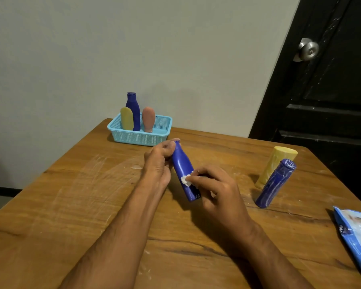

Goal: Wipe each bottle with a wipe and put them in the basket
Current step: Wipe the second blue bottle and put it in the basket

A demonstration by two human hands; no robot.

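Head view: I see left hand [157, 161], fingers curled round neck of blue bottle [183, 172], steadying it tilted above worktop [71, 205] so side faces me. Right hand [215, 190] fingers pinch white wipe [186, 180] against bottle body, rubbing. Basket [140, 135] far back holds three bottles, presumably done; yellow bottle [276, 165] and second blue bottle [276, 183] wait at right, near wipe pack [356, 236].

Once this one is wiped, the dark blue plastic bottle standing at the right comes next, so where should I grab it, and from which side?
Probably round the middle of the dark blue plastic bottle, coming from its left. It stands upright with a round, even body, and the yellow cylindrical bottle stands close behind it, so the near and left sides look free.
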